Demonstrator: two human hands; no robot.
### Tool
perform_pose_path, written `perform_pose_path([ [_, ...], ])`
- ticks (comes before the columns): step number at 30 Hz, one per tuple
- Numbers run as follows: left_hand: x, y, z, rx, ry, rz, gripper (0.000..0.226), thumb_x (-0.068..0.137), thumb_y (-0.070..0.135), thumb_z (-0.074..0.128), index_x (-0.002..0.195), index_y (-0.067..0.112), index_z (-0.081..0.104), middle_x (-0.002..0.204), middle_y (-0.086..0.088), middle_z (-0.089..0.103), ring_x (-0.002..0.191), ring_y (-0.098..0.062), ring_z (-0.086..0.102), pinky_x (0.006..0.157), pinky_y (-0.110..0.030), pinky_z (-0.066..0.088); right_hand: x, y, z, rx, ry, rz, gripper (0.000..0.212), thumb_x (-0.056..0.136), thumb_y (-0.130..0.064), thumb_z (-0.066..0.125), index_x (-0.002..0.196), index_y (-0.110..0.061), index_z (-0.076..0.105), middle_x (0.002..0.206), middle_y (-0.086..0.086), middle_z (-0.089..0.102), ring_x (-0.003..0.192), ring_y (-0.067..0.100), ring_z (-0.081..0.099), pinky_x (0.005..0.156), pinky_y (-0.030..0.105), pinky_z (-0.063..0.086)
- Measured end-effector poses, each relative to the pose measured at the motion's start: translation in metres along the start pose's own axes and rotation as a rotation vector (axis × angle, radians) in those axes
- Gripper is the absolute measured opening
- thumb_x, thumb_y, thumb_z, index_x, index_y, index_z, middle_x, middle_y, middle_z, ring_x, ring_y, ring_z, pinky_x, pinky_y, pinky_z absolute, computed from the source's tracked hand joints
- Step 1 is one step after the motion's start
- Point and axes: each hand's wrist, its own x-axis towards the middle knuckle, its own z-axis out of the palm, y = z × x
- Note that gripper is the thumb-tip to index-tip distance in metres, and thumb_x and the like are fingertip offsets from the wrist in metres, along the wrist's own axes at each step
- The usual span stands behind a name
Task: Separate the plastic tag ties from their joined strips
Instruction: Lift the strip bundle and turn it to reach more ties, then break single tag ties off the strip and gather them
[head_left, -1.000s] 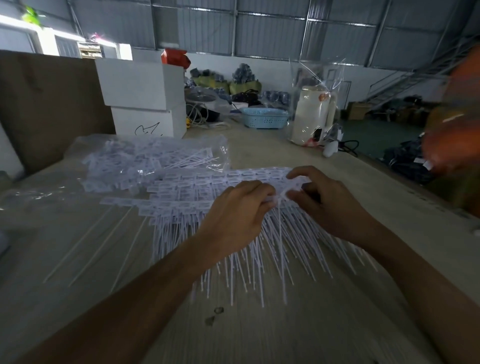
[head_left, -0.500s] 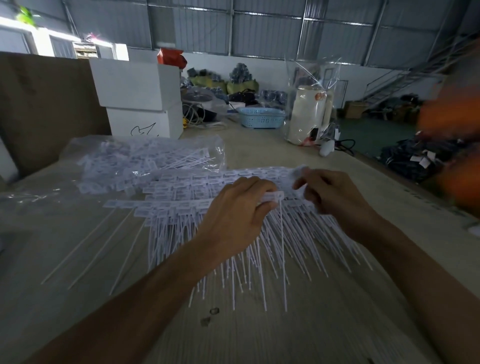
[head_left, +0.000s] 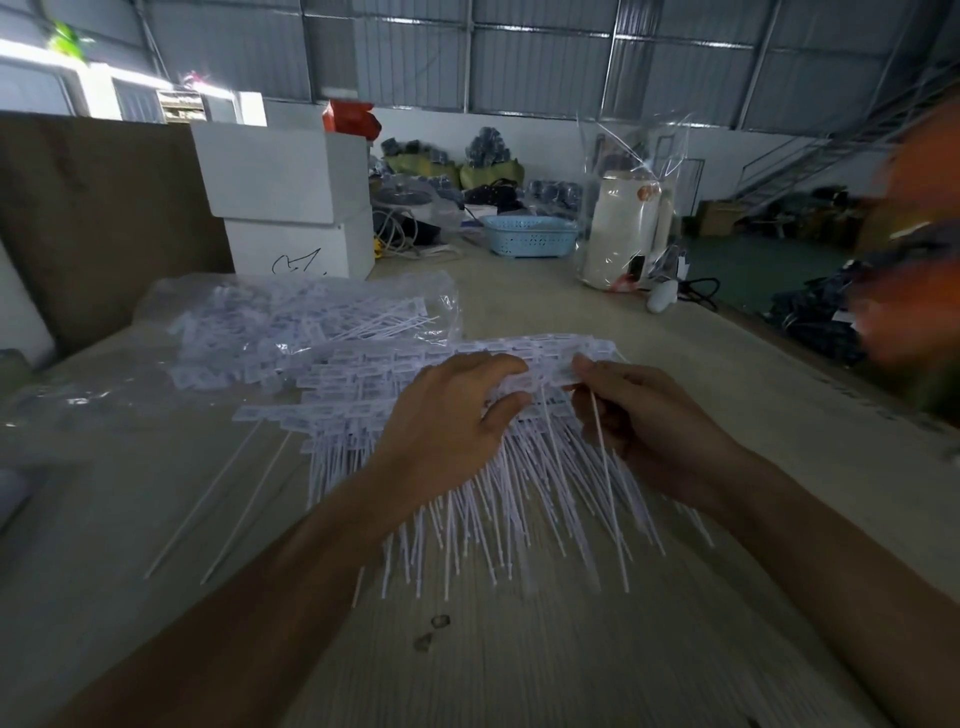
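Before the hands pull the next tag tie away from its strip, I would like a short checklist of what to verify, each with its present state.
1. Left hand steadies the pile of joined tag tie strips: ok, its fingers lie on the tag heads.
2. Right hand has a hold on one tag tie: ok, the fingers pinch its head and the tail hangs across the palm.
3. That tie already free of its strip: cannot tell, the fingers hide the joint.
4. Bare table near the person for putting ties down: ok.
5. Clear bag of tag ties away from the hands: ok, it lies behind the pile.
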Motion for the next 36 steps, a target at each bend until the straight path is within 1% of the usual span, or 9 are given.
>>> perform_pose_path([
  [5,-0.001,0.007,0.001,0.157,0.114,0.078,0.028,0.088,0.023,0.072,0.114,0.014,0.071,0.107,-0.004,0.073,0.098,-0.029,0.066,0.084,-0.041,0.05,0.002,0.007,0.007,0.119,-0.004,0.108,0.031,0.096,-0.035,0.06,0.094,-0.005,0.067,0.062,-0.002,0.046,0.055,0.01,0.04,0.049,0.023,0.035],
  [9,-0.001,0.01,0.003,0.179,0.154,0.108,0.026,0.087,0.023,0.071,0.111,0.012,0.072,0.103,-0.005,0.073,0.092,-0.029,0.067,0.079,-0.042,0.051,0.0,0.007,0.008,0.13,0.024,0.065,0.03,0.101,-0.031,0.055,0.086,-0.008,0.067,0.061,-0.002,0.044,0.054,0.01,0.037,0.049,0.023,0.033],
  [14,-0.002,0.008,0.003,0.254,0.064,0.144,0.026,0.097,0.026,0.051,0.112,0.015,0.068,0.1,-0.002,0.071,0.091,-0.028,0.062,0.077,-0.042,0.048,0.0,0.007,0.011,-0.493,0.111,-0.308,0.029,0.104,-0.024,0.05,0.079,-0.015,0.062,0.055,-0.014,0.054,0.048,0.001,0.045,0.05,0.014,0.036],
  [16,-0.002,0.008,0.003,0.26,0.049,0.149,0.029,0.099,0.026,0.046,0.112,0.015,0.069,0.1,-0.001,0.071,0.09,-0.027,0.062,0.077,-0.042,0.048,0.002,0.006,0.008,-0.628,0.133,-0.366,0.028,0.104,-0.022,0.049,0.079,-0.018,0.061,0.058,-0.018,0.06,0.05,-0.001,0.051,0.052,0.012,0.037],
  [18,-0.002,0.01,0.004,0.245,0.043,0.148,0.026,0.1,0.023,0.047,0.109,0.015,0.07,0.096,-0.002,0.071,0.088,-0.028,0.062,0.076,-0.041,0.048,0.002,0.007,0.005,-0.719,0.15,-0.385,0.028,0.103,-0.028,0.049,0.078,-0.022,0.06,0.065,-0.009,0.064,0.054,0.002,0.054,0.055,0.019,0.039],
  [21,-0.002,0.01,0.004,0.17,0.036,0.094,0.023,0.1,0.021,0.047,0.096,0.015,0.069,0.087,-0.002,0.07,0.083,-0.028,0.061,0.072,-0.037,0.044,0.0,0.008,0.002,-0.868,0.135,-0.463,0.027,0.1,-0.037,0.045,0.078,-0.028,0.057,0.068,-0.006,0.058,0.06,0.005,0.054,0.057,0.019,0.037],
  [25,-0.002,0.008,0.005,0.139,0.02,0.09,0.023,0.103,0.023,0.047,0.103,0.016,0.069,0.095,-0.001,0.071,0.088,-0.025,0.061,0.078,-0.039,0.047,-0.001,0.004,0.004,-0.795,0.106,-0.384,0.031,0.101,-0.038,0.044,0.075,-0.024,0.054,0.062,-0.003,0.056,0.05,0.005,0.05,0.053,0.023,0.04],
  [29,-0.003,0.009,0.005,0.141,0.041,0.093,0.021,0.102,0.023,0.048,0.107,0.017,0.068,0.094,-0.001,0.07,0.087,-0.025,0.061,0.079,-0.04,0.046,-0.002,0.003,0.005,-0.637,0.067,-0.251,0.036,0.104,-0.037,0.043,0.088,-0.007,0.056,0.052,-0.002,0.053,0.04,0.005,0.045,0.044,0.017,0.037],
  [36,-0.004,0.012,0.009,0.19,0.049,0.15,0.022,0.099,0.025,0.049,0.103,0.017,0.069,0.093,0.0,0.071,0.085,-0.023,0.061,0.076,-0.039,0.044,0.005,-0.001,-0.013,-0.944,0.23,-0.368,0.043,0.099,-0.04,0.053,0.064,-0.016,0.06,0.051,-0.01,0.055,0.045,0.002,0.048,0.048,0.011,0.035],
])
